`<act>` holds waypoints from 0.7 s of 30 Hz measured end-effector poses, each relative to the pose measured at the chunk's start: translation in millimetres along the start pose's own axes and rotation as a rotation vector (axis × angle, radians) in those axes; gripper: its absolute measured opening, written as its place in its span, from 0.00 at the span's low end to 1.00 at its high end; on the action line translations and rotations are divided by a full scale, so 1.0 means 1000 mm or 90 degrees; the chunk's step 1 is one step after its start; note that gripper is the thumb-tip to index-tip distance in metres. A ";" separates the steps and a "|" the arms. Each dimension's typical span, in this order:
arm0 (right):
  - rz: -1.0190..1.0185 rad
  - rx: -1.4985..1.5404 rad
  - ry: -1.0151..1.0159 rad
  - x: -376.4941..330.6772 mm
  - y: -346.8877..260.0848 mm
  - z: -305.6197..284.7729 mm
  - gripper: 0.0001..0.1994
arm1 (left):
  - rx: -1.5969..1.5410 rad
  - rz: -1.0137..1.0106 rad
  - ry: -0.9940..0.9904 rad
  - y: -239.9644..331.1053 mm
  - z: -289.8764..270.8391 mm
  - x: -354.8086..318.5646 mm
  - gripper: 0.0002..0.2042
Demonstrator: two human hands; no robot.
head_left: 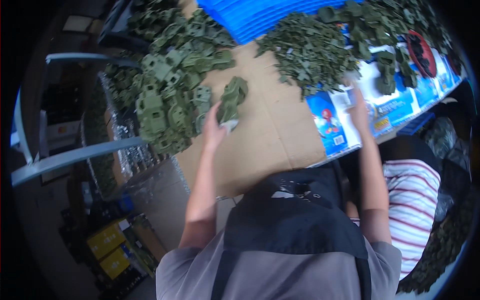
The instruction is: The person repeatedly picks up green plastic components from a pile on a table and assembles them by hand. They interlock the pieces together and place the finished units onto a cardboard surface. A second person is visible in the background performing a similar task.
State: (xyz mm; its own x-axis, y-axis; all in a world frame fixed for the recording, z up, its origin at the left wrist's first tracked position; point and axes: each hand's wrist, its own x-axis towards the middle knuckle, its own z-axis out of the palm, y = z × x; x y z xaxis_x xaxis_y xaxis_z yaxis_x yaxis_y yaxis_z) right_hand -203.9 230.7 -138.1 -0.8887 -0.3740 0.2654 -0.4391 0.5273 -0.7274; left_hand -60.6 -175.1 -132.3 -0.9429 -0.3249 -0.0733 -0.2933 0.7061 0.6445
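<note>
My left hand (214, 129) grips an olive-green plastic toy vehicle body (231, 102) and holds it just above the brown cardboard sheet (270, 135) that covers the table. Right beside it on the left lies a heap of the same green vehicle bodies (170, 95). My right hand (358, 107) reaches far forward to the near edge of a pile of small dark green plastic parts (312, 52); its fingers are blurred, and I cannot tell whether they hold anything.
A blue ribbed plastic crate (250, 17) stands at the back. Colourful printed cartons (395, 107) lie under more green parts on the right. A striped cloth (412, 200) and grey metal rails (75, 155) flank the table. Yellow boxes (107, 247) sit on the floor.
</note>
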 end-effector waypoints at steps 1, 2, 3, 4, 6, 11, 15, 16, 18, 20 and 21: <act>0.036 0.147 -0.070 -0.002 -0.047 0.022 0.31 | -0.061 -0.044 -0.062 0.040 -0.025 -0.011 0.35; -0.116 0.066 -0.080 0.000 -0.078 0.038 0.34 | -0.118 0.021 -0.128 0.057 -0.042 -0.017 0.35; -0.180 0.052 -0.190 -0.001 -0.106 0.051 0.37 | -0.139 0.103 -0.196 0.055 -0.054 -0.024 0.39; -0.201 0.088 -0.312 -0.001 -0.127 0.059 0.39 | -0.205 0.096 -0.261 0.064 -0.064 -0.031 0.39; -0.044 0.260 -0.621 -0.008 -0.155 0.076 0.40 | -0.394 0.033 -0.327 0.076 -0.075 -0.050 0.40; 0.092 0.426 -0.319 -0.057 -0.157 0.103 0.40 | -0.537 -0.106 -0.033 0.064 -0.034 -0.081 0.55; 0.141 0.438 -0.297 -0.074 -0.158 0.117 0.42 | -0.568 -0.026 -0.122 0.085 0.031 -0.102 0.50; 0.152 0.443 -0.331 -0.069 -0.151 0.111 0.42 | -0.621 -0.073 -0.129 0.091 0.033 -0.100 0.49; 0.181 0.456 -0.412 -0.059 -0.142 0.095 0.44 | -0.606 -0.062 -0.142 0.084 0.040 -0.102 0.48; 0.151 0.437 -0.377 -0.066 -0.136 0.105 0.43 | -0.573 -0.039 -0.147 0.081 0.041 -0.102 0.47; 0.136 0.427 -0.359 -0.067 -0.135 0.108 0.42 | -0.455 -0.042 -0.127 0.078 0.040 -0.102 0.47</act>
State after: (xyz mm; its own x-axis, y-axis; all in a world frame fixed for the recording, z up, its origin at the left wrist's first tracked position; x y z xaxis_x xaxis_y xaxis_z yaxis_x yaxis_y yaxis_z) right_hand -70.7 101.8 -126.3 -0.6678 -0.7312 -0.1390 0.0540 0.1387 -0.9889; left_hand 6.7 -61.8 -104.9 -0.9574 -0.1844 -0.2221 -0.2407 0.0848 0.9669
